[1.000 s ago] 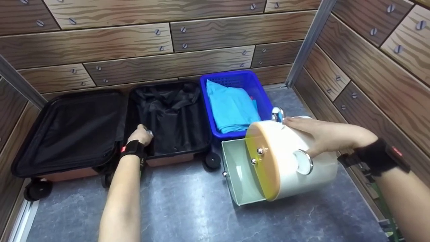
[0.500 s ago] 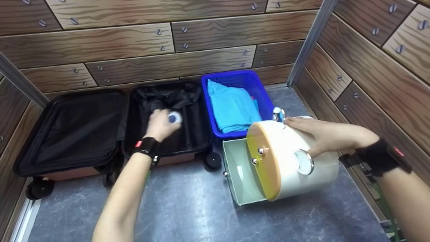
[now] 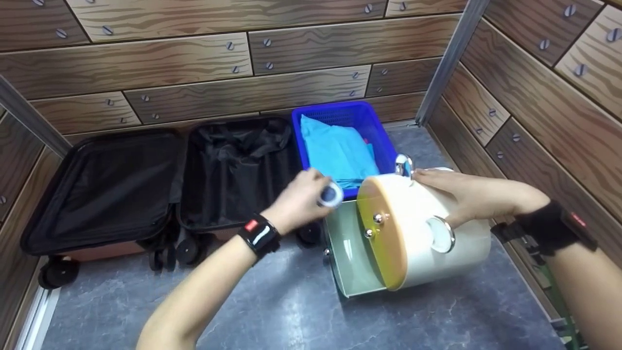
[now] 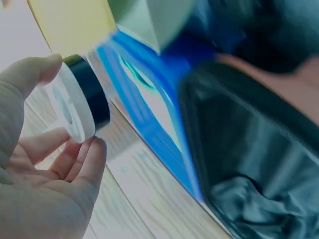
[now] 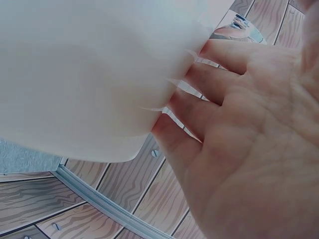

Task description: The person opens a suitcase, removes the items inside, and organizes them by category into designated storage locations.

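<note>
My left hand [image 3: 299, 201] pinches a small round cream jar [image 3: 331, 195], white with a dark blue part, between thumb and fingers. It is above the back left corner of a pale green drawer [image 3: 347, 243], which is pulled out. The left wrist view shows the jar [image 4: 92, 94] on its side, apart from other things. The drawer belongs to a white storage box [image 3: 452, 257] with a yellow-orange front and chrome knobs. My right hand [image 3: 478, 197] rests on top of the box with extended fingers; in the right wrist view its fingertips [image 5: 172, 127] touch the white shell.
An open black-lined suitcase [image 3: 243, 194] lies to the left, its other half [image 3: 112, 184] beside it. Behind the drawer stands a blue basket [image 3: 381, 131] with folded light-blue cloth [image 3: 335, 150]. Wood-patterned walls [image 3: 194, 63] enclose the grey floor [image 3: 252, 311].
My left hand has lifted the jar out of the suitcase area and carried it right, to the drawer. My right hand has stayed on the box.
</note>
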The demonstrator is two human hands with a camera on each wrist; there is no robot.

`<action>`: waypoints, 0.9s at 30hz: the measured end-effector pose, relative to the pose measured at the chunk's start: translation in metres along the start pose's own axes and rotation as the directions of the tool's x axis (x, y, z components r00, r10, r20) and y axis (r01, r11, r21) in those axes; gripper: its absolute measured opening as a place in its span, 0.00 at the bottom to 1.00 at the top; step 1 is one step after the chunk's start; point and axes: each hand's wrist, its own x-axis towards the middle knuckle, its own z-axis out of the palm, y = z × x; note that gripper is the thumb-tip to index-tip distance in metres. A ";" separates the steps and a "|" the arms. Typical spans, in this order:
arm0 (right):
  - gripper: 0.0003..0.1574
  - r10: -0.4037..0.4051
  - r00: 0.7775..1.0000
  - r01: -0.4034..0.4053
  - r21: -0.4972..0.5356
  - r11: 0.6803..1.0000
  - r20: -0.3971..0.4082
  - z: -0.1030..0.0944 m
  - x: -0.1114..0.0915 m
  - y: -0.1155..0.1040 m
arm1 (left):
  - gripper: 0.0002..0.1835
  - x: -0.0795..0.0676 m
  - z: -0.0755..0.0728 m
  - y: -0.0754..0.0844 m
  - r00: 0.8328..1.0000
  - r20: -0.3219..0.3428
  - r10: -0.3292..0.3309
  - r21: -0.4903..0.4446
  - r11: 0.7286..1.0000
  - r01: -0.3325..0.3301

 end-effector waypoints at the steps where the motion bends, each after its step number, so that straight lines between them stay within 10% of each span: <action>1: 0.74 -0.001 1.000 0.001 0.003 1.000 0.000 0.000 0.000 0.000 | 0.32 -0.001 0.003 0.006 0.999 0.025 0.022 0.007 1.000 -0.022; 11: 0.74 0.053 0.999 -0.054 0.030 0.998 0.012 0.000 -0.002 -0.002 | 0.24 -0.009 0.054 0.043 0.964 0.249 0.096 0.123 0.984 -0.130; 27: 0.72 0.051 0.999 -0.052 0.044 0.998 0.014 0.001 -0.002 0.000 | 0.17 -0.006 0.101 0.064 0.942 0.332 0.041 0.278 0.950 -0.139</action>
